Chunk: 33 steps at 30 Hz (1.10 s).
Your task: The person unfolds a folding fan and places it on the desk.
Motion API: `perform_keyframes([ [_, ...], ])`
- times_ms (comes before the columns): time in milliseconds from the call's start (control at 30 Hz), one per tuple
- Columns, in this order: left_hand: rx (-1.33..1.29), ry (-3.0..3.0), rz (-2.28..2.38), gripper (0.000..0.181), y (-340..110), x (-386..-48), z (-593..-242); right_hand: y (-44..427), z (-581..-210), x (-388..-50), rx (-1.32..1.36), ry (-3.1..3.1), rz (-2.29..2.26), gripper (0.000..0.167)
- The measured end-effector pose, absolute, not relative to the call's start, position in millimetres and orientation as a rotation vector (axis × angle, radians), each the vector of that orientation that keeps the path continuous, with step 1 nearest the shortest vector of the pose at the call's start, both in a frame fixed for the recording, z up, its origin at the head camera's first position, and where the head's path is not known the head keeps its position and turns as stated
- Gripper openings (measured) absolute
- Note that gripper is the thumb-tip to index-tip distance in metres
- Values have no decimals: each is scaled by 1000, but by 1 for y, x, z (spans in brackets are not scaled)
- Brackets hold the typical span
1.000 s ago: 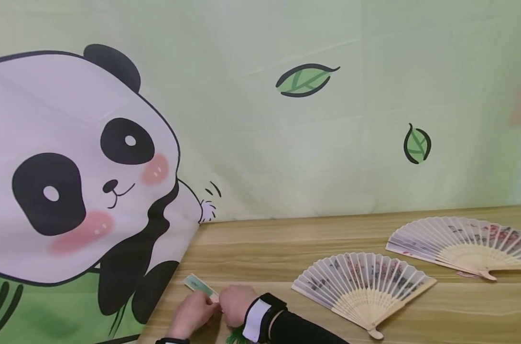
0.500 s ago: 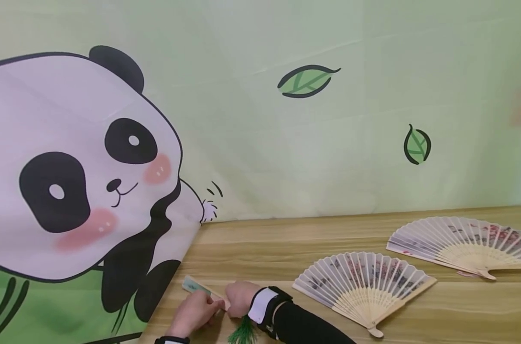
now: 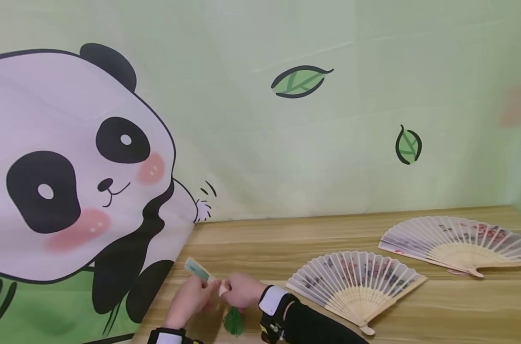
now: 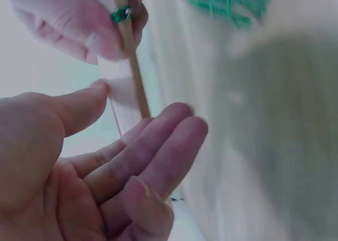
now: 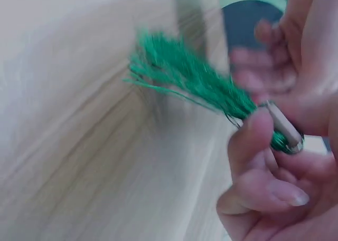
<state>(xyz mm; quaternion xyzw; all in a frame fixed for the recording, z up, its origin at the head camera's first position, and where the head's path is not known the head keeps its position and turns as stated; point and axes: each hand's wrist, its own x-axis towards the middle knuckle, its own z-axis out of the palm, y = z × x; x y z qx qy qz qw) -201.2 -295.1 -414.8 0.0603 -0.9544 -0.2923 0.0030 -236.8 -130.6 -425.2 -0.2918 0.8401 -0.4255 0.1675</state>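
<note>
A folded fan (image 3: pixel 197 269) with a pale green printed end is raised at a slant near the table's left edge. My left hand (image 3: pixel 189 297) holds its middle; in the left wrist view, thumb and fingers lie on either side of the fan (image 4: pixel 122 88). The fan's lower end is pinched by my right hand (image 3: pixel 245 290), whose thumb and fingers grip it beside a green cord loop. From that end a green tassel (image 3: pixel 233 322) hangs, seen close up in the right wrist view as loose threads (image 5: pixel 195 80).
Two spread fans with flower prints lie on the wooden table (image 3: pixel 260 243): one in the middle (image 3: pixel 359 282), another farther back at the right (image 3: pixel 462 241). Behind stands a green backdrop (image 3: pixel 252 143) with a cartoon panda (image 3: pixel 62 105) and leaves.
The folded fan and both hands have risen slightly, and the green tassel has come into fuller view below the right hand. The head view has shifted a little.
</note>
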Motion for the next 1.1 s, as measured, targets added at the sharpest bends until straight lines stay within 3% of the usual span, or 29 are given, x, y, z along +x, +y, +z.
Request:
perform_keyframes([
  [467, 80, -2753, -1499, 39, -246, -232, -395, -98, -409, -230, -542, 2194, -1817, 13],
  [767, 7, -2512, -1842, 38, -216, -242, -395, -79, -406, -235, -478, 2195, -2018, 26],
  [1100, -184, -2369, -2145, 37, -169, -254, -389, -32, -396, -243, -488, 2235, -2101, 27],
])
